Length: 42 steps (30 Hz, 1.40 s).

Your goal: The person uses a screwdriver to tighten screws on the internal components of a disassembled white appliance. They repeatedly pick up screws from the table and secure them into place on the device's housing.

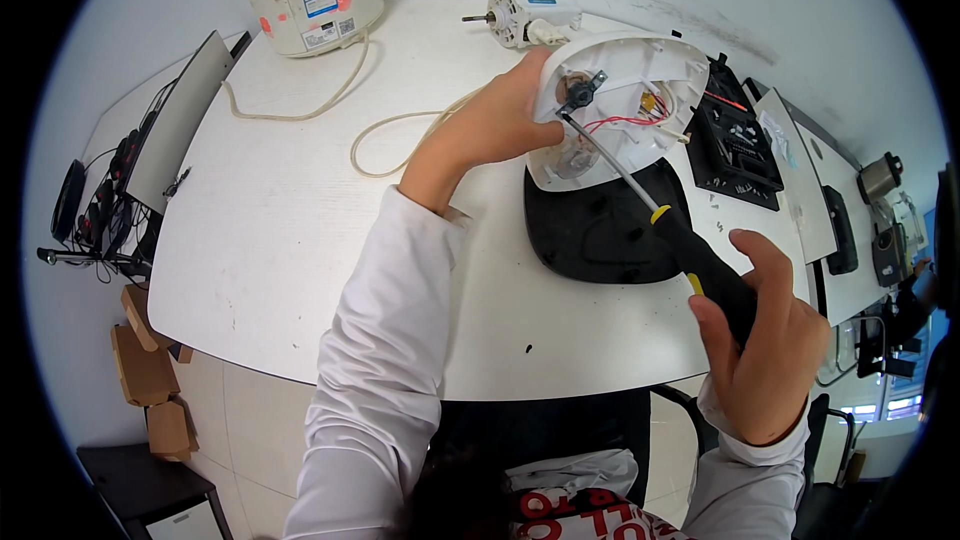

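Observation:
My left hand (495,115) grips the left rim of a white plastic housing (625,65) and tips its open inside toward me. Inside it are a small dark part with a metal tab (580,90), red wires (632,121) and a yellowish component. My right hand (770,345) is closed around the black handle of a screwdriver (700,255) with yellow bands. Its shaft reaches up and left into the housing, the tip close to the dark part; whether they touch I cannot tell. Beneath the housing lies a black rounded base plate (605,235) on the white table.
A white motor (525,17) sits behind the housing. At the right is an open black tool case (738,140), with small screws (718,210) near it. A white appliance (318,0) with a cord stands at the back left. One tiny black piece (529,348) lies near the front edge.

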{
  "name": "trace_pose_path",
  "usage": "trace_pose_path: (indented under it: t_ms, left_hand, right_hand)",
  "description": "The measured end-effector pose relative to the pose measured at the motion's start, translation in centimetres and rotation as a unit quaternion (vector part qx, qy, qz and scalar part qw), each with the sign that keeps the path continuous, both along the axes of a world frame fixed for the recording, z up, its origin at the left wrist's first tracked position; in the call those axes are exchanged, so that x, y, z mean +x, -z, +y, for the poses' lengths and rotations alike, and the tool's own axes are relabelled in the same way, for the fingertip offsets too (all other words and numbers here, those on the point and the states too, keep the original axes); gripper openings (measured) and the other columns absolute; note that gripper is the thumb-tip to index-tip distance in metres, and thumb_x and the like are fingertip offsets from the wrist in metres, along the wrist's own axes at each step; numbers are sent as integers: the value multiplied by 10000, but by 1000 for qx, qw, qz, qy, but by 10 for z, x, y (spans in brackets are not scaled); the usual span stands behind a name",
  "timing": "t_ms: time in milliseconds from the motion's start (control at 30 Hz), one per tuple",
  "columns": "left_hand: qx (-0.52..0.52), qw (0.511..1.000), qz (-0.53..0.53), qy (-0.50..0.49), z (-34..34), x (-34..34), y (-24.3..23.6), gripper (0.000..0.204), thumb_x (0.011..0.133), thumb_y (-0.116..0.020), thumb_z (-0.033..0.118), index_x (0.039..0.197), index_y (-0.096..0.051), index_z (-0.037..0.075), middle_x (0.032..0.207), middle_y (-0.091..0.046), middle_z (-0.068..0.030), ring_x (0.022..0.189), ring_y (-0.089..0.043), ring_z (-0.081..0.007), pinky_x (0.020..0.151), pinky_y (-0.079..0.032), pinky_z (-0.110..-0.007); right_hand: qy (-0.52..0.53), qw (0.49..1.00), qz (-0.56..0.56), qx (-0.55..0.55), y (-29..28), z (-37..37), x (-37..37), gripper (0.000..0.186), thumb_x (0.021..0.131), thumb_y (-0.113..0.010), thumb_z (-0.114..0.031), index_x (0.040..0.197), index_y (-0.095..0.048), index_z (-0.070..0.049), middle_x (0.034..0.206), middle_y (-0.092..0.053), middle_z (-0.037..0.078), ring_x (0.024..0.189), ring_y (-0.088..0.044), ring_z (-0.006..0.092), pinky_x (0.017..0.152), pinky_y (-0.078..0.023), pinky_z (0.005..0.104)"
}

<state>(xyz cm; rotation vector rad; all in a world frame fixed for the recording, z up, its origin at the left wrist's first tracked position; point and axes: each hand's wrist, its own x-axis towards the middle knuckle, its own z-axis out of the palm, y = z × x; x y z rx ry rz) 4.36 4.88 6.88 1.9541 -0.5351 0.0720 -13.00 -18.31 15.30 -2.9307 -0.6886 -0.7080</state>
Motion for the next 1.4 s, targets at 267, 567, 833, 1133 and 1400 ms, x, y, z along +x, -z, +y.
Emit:
trace_pose_path:
  t_ms: [267, 567, 833, 1133, 1400]
  left_hand:
    - [-5, 1000, 0, 2, 4, 0, 0, 650, 726, -618, 16, 1326, -370, 35, 1151, -539, -84, 1042, -507, -182, 916, -410, -296]
    - [1, 1000, -7, 0, 3, 1, 3, 655, 726, -609, 8, 1333, -363, 43, 1153, -538, -88, 1045, -505, -185, 925, -408, -306]
    - [-2, 1000, -22, 4, 1, 2, 3, 689, 719, -614, 6, 1354, -349, 48, 1181, -530, -95, 1079, -498, -196, 944, -400, -310]
    - [19, 1000, -10, -5, 2, -2, -2, 684, 715, -635, 40, 1339, -354, 40, 1185, -544, -134, 1074, -526, -247, 927, -418, -326]
    - [1, 998, -55, -5, 1, 0, 2, 645, 697, -675, 79, 1267, -383, 4, 1151, -580, -204, 1088, -563, -326, 924, -439, -350]
  right_hand:
    - [-88, 994, -25, 61, 10, 0, 2, 529, 640, -786, 10, 1099, -541, -83, 1023, -587, 151, 720, -645, 243, 553, -518, 302]
    - [-62, 993, -91, 33, 7, 3, -2, 433, 706, -791, -188, 1041, -565, -34, 932, -626, 139, 676, -658, 233, 488, -507, 245]
    - [34, 997, -61, -43, -2, 0, 3, 409, 774, -733, -360, 978, -566, -48, 824, -638, 100, 489, -593, 197, 426, -417, 241]
    - [-14, 999, 50, 2, 8, 5, -2, 533, 660, -797, -42, 1102, -500, -77, 1025, -595, 141, 658, -654, 236, 521, -505, 295]
    - [-98, 991, -87, 29, 8, 0, 1, 442, 649, -818, -81, 1042, -618, -58, 932, -648, 125, 657, -671, 220, 489, -505, 230]
